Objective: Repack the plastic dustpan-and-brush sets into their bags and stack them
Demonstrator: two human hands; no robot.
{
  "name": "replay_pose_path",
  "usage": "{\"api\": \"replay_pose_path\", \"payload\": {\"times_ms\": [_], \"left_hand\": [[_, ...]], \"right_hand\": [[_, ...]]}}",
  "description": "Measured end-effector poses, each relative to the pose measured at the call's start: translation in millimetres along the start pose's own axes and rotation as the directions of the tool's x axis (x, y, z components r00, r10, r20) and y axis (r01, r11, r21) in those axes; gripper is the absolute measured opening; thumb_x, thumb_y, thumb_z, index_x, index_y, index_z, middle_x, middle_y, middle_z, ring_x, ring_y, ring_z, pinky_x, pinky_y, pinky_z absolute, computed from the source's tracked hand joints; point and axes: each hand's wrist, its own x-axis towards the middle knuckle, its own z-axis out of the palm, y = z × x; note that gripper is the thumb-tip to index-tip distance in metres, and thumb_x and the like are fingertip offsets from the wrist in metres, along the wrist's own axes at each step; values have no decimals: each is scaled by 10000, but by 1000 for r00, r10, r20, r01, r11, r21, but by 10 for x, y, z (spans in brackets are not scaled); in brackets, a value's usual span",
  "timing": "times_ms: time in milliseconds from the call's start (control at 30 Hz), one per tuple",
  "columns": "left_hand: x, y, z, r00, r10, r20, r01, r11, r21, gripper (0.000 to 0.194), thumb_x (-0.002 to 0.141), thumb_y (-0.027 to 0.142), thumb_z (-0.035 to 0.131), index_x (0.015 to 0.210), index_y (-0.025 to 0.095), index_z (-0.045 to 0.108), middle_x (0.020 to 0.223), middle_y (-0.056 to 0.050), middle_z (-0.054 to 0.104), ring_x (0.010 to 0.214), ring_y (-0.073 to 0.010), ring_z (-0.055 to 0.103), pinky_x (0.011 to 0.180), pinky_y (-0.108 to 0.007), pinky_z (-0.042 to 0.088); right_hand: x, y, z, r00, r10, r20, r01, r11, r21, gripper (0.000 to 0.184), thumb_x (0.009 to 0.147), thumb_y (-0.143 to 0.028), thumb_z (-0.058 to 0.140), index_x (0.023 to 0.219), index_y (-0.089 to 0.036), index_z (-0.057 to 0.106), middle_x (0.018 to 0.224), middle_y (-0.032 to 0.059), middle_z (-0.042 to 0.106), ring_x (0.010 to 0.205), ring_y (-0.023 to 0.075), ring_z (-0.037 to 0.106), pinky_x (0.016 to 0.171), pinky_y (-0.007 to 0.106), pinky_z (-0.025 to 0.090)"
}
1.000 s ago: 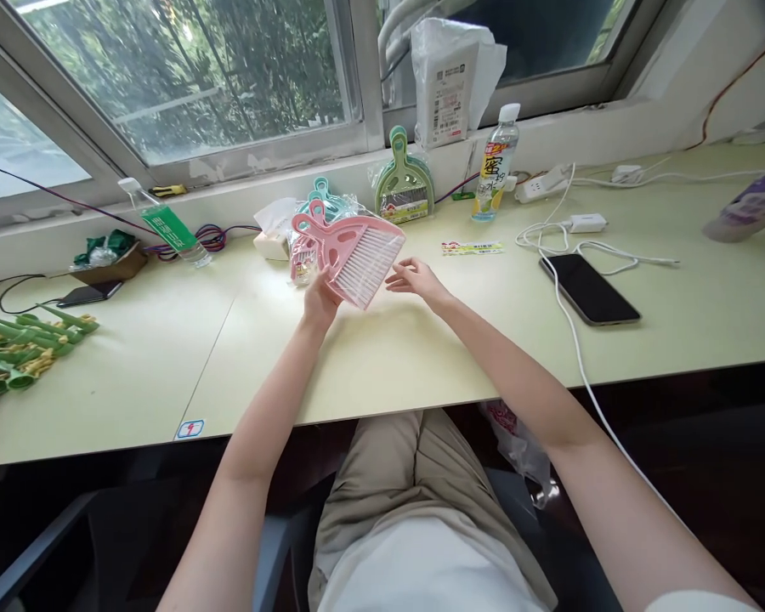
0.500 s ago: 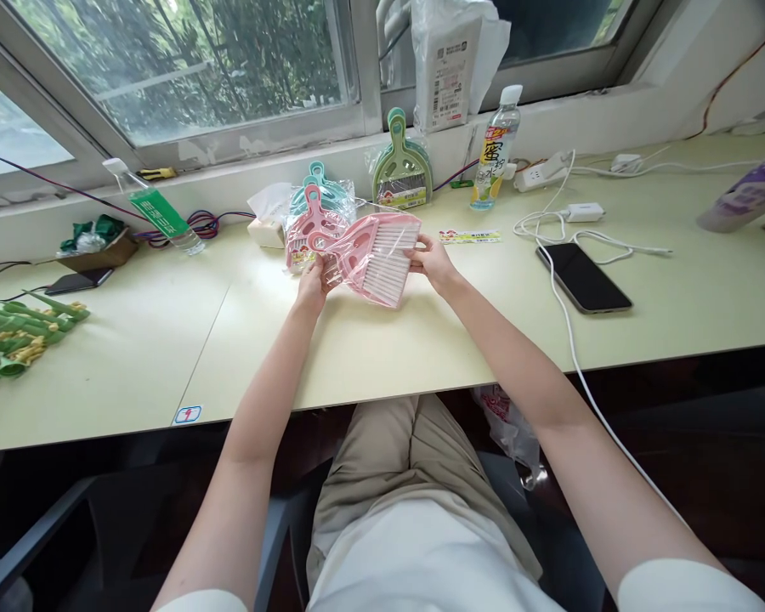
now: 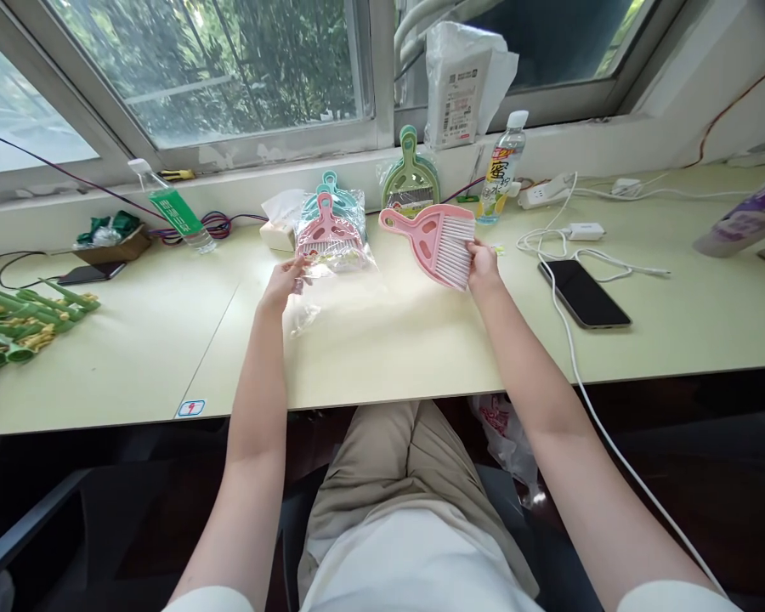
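Observation:
A pink dustpan and brush set (image 3: 428, 242), out of its wrapper, is held above the table by my right hand (image 3: 483, 263), closed on its bristle end. The set's handle points left, and its white bristles face me. My left hand (image 3: 288, 280) pinches a clear plastic bag (image 3: 306, 316) that looks limp and crumpled. Just behind that hand, a wrapped pink set (image 3: 331, 231) leans in front of wrapped teal sets (image 3: 332, 191). Farther back, wrapped green sets (image 3: 410, 174) stand against the wall, partly hidden by the pink one.
A drink bottle (image 3: 502, 170) stands at the back, with a power strip (image 3: 545, 191) and white cables beside it. A phone (image 3: 585, 293) lies to the right. On the left are a tilted green-labelled bottle (image 3: 175, 208), a small box (image 3: 118, 245) and green plastic pieces (image 3: 29, 319).
The pink set has come out of its clear bag and moved right with my right hand. My left hand has shifted left, keeping hold of the bag.

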Motion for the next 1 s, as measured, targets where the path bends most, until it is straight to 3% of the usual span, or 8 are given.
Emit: {"api": "replay_pose_path", "payload": {"times_ms": [133, 300, 400, 467, 533, 633, 867, 1000], "left_hand": [[-67, -48, -14, 987, -10, 163, -30, 971, 238, 144, 708, 167, 814, 653, 169, 681, 413, 22, 551, 295, -80, 450, 301, -173, 295], [-167, -22, 31, 934, 343, -96, -272, 860, 432, 241, 727, 179, 783, 556, 219, 618, 486, 5, 557, 625, -159, 641, 503, -174, 455], [-257, 76, 262, 925, 347, -156, -288, 906, 310, 181, 790, 255, 746, 649, 203, 646, 606, -33, 634, 826, -218, 687, 625, -220, 519], [-338, 116, 500, 959, 280, -46, -265, 941, 209, 199, 836, 329, 708, 720, 168, 682, 653, -62, 665, 813, -212, 693, 653, -234, 530], [-434, 120, 739, 967, 165, 193, -195, 970, 146, 243, 830, 384, 713, 890, 148, 713, 793, -96, 723, 761, -194, 692, 636, -253, 543], [-567, 92, 974, 895, 89, 437, -143, 985, 92, 338, 778, 382, 768, 1022, 161, 690, 945, -111, 734, 807, -208, 714, 658, -284, 581], [-654, 33, 1037, 891, 47, 451, -26, 998, -53, 377, 794, 345, 763, 1110, 165, 662, 986, -112, 733, 784, -240, 746, 817, -421, 612], [-620, -52, 1059, 912, 80, 402, -47, 995, -93, 382, 766, 305, 785, 1095, 159, 659, 1004, -91, 741, 763, -207, 743, 869, -416, 611]], "right_hand": [[-25, 47, 15, 1000, -10, 11, 10, 1000, 1, 293, 752, -102, 550, 1015, -176, 655, 835, 23, 704, 816, 177, 692, 800, 331, 607], [-63, 48, 53, 997, -5, 80, 9, 999, -42, 239, 770, -166, 559, 992, -192, 645, 842, 22, 692, 799, 176, 685, 768, 334, 601], [-125, 55, 110, 989, -38, 140, 50, 996, -78, 195, 746, -235, 596, 936, -197, 617, 844, 27, 683, 810, 190, 678, 762, 349, 591], [-212, 69, 176, 981, -50, 189, 66, 995, -78, 213, 724, -270, 620, 923, -200, 590, 865, 34, 683, 834, 193, 674, 767, 346, 582], [-328, 81, 254, 967, -23, 255, 45, 996, -79, 250, 706, -284, 637, 934, -205, 572, 871, 35, 682, 843, 191, 673, 769, 339, 576], [-491, 84, 350, 935, 51, 351, -19, 995, -94, 277, 713, -278, 630, 974, -210, 563, 868, 33, 687, 839, 188, 674, 788, 336, 574], [-549, 102, 387, 911, 86, 403, 7, 975, -224, 293, 799, -323, 592, 1069, -212, 563, 964, 51, 707, 893, 201, 679, 825, 356, 575], [-618, 57, 398, 915, -134, 380, 300, 856, -421, 388, 903, -368, 501, 1260, -221, 545, 1218, 100, 647, 1128, 233, 618, 988, 418, 500]]}}
